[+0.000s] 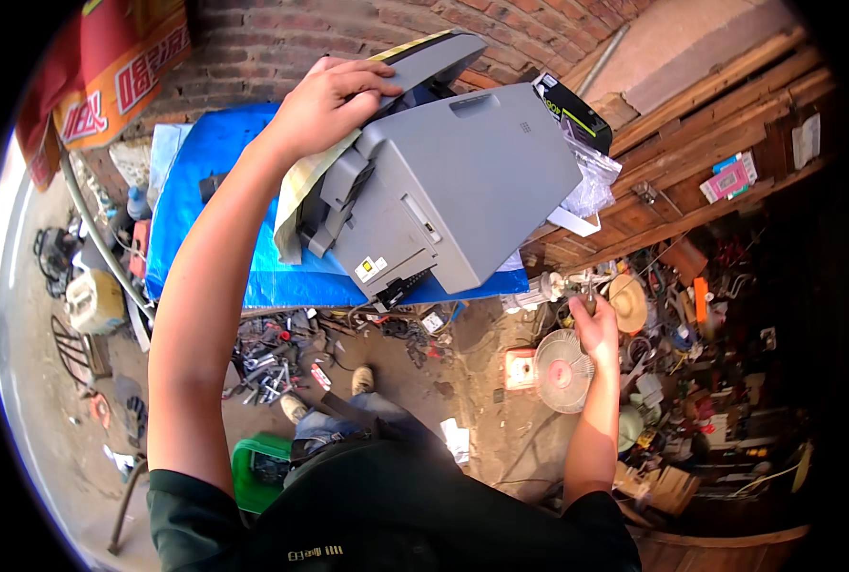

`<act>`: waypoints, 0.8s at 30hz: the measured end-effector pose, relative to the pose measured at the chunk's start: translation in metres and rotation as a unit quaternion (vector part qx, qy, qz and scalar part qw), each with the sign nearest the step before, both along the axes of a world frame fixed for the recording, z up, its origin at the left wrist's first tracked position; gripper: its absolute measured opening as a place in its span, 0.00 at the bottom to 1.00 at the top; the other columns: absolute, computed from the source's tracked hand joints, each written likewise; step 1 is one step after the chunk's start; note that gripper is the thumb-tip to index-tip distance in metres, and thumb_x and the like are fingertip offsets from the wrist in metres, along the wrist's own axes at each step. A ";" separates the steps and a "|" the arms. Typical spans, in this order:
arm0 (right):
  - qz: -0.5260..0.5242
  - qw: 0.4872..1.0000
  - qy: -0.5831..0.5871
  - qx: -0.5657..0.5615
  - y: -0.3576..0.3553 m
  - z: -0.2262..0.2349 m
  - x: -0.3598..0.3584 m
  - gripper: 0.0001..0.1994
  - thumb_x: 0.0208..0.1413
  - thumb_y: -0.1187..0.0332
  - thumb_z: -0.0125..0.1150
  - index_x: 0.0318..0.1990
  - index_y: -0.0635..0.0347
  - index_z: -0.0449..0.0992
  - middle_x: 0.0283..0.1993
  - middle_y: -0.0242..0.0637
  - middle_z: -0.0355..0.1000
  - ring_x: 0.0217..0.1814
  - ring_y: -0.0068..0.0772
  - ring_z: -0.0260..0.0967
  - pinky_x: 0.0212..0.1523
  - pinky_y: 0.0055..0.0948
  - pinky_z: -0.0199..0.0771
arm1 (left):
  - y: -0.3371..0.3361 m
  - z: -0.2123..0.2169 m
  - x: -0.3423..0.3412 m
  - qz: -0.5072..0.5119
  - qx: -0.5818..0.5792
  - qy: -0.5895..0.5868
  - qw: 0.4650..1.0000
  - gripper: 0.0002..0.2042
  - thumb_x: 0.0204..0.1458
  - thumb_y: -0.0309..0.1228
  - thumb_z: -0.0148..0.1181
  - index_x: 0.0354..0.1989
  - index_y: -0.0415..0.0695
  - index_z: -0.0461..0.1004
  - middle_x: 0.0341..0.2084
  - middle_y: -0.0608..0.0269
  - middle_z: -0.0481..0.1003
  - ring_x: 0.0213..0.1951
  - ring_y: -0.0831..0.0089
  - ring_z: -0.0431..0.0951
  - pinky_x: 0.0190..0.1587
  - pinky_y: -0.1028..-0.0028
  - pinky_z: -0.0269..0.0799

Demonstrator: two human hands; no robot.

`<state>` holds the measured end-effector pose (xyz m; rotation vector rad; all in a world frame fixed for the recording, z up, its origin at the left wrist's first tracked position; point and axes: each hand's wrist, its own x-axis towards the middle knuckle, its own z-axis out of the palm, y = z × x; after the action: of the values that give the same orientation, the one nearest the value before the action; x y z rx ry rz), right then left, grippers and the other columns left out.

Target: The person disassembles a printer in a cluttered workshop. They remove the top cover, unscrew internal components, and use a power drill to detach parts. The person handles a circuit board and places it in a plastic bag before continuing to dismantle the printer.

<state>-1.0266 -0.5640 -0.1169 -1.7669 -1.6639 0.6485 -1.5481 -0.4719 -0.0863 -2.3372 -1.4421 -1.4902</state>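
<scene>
A grey printer (pixel 472 172) stands tilted on a blue sheet (pixel 214 143) over a table, with an open panel (pixel 434 59) at its far left side. My left hand (pixel 334 103) reaches over the printer's left side, fingers curled on the edge of that panel. A yellowish strip (pixel 296 195) runs along the printer's left edge under my wrist. Off to the right of the table, my right hand (pixel 596 329) is closed around a thin, rod-like tool (pixel 590 294); its exact kind is too small to tell.
A black box (pixel 572 112) and clear plastic wrap (pixel 593 176) lie behind the printer at the right. Below my right hand stands a fan (pixel 564 370). Loose tools (pixel 272 372) and a green bin (pixel 253 481) are on the floor; clutter fills the right side. A brick wall (pixel 281 43) rises behind.
</scene>
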 end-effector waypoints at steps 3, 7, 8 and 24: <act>-0.037 0.999 0.014 -0.029 -0.041 -0.058 0.042 0.11 0.55 0.66 0.63 0.28 0.65 0.75 0.21 0.27 0.67 0.24 0.17 0.61 0.26 0.25 0.62 | -0.002 0.006 -0.008 -0.017 -0.022 0.023 0.999 0.15 0.54 0.26 0.49 0.46 0.44 0.80 0.55 0.60 0.74 0.59 0.62 0.67 0.65 0.65 0.57; -0.064 0.993 -0.022 -0.100 -0.064 -0.111 0.075 0.14 0.55 0.64 0.62 0.24 0.65 0.69 0.17 0.27 0.62 0.20 0.19 0.57 0.24 0.29 0.60 | -0.004 0.018 -0.017 -0.024 -0.050 0.053 0.997 0.16 0.56 0.23 0.47 0.49 0.44 0.78 0.58 0.60 0.72 0.59 0.65 0.67 0.64 0.67 0.56; -0.068 0.991 -0.009 -0.116 -0.065 -0.126 0.080 0.15 0.55 0.64 0.62 0.24 0.65 0.69 0.17 0.27 0.62 0.21 0.20 0.57 0.24 0.29 0.61 | -0.006 0.020 -0.016 -0.006 -0.073 0.066 0.995 0.16 0.58 0.23 0.47 0.51 0.44 0.78 0.59 0.60 0.71 0.59 0.66 0.66 0.64 0.68 0.56; 0.154 0.963 0.051 -0.215 -0.027 -0.254 0.187 0.17 0.52 0.59 0.67 0.33 0.68 0.75 0.27 0.45 0.75 0.30 0.40 0.74 0.34 0.37 0.71 | -0.032 0.085 0.125 0.314 -0.240 0.270 0.878 0.18 0.54 0.33 0.55 0.55 0.46 0.73 0.53 0.52 0.74 0.55 0.53 0.73 0.58 0.63 0.68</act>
<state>-0.8394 -0.5912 -0.3712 -1.7275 -1.8430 1.3032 -1.4233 -0.5039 -0.0010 -1.8964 -2.2217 -0.3050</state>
